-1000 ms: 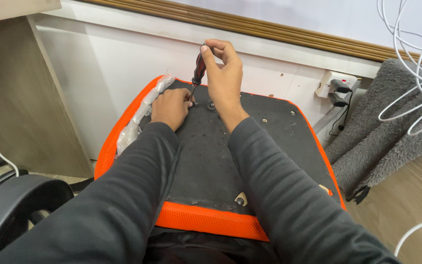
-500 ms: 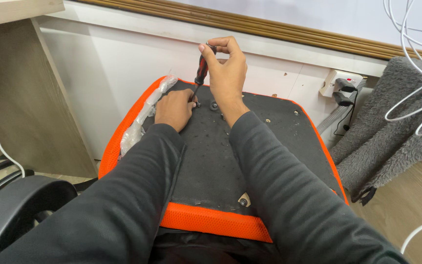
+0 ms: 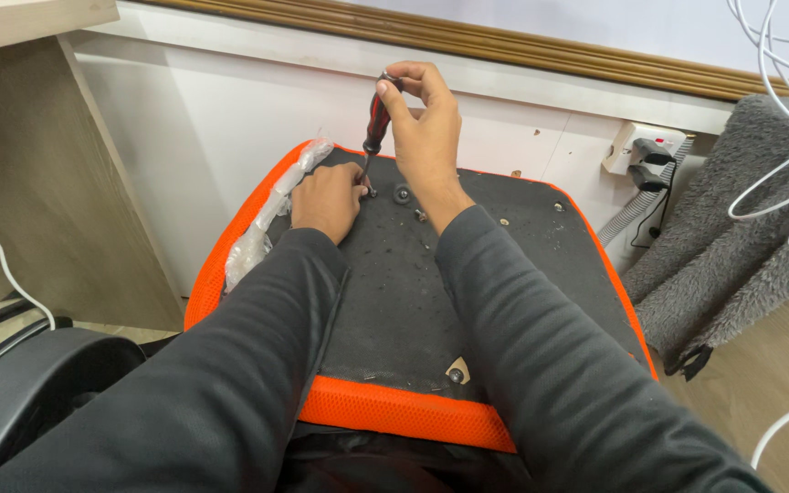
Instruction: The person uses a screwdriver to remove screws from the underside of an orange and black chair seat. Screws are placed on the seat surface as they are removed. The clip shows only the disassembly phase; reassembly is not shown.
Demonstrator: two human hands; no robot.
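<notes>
Screwdriver: red-and-black handle, thin metal shaft, nearly upright, tip at a screw near the far edge of the seat base (black underside, orange mesh rim). Right hand closed around handle top. Left hand curled, fingertips pinched at the tip. Versus 0.5 s ago: right-hand grip slightly higher and rotated; left hand unchanged.
</notes>
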